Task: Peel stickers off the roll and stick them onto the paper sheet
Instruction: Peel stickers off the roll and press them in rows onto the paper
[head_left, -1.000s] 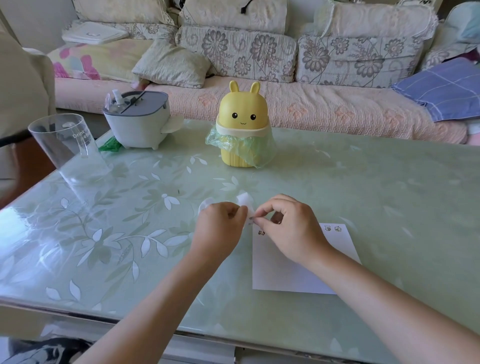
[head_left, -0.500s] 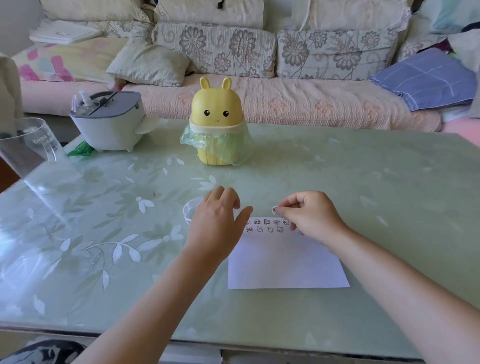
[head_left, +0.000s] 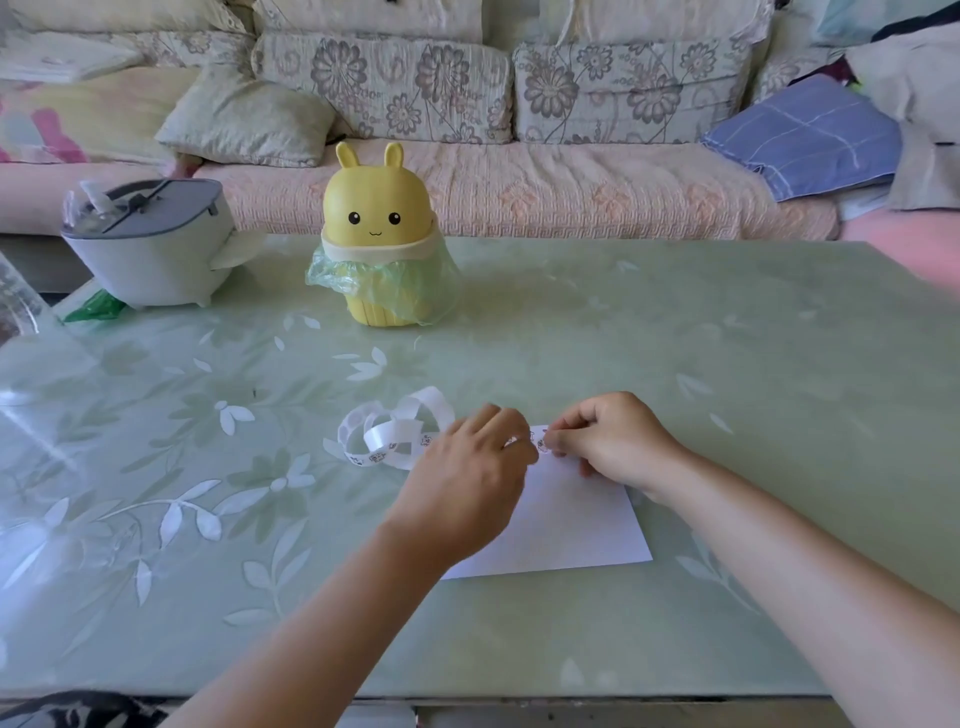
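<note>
Where the white sticker roll (head_left: 395, 436) lies in loose loops on the green table (head_left: 727, 338), small dark prints dot its strip; the left hand (head_left: 467, 483) grips its end, and the right hand (head_left: 608, 441) pinches one sticker (head_left: 542, 445) at the far edge of the white paper sheet (head_left: 571, 525)

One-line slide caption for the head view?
Right hand pinches a sticker at the paper sheet's top edge; left hand covers the uncoiled sticker roll's end.

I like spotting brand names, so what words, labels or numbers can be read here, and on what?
None is legible.
The sticker strip: tiny dark prints, too small to read.
The yellow bunny bin: a drawn face only.
The grey container: no label shows.
</note>
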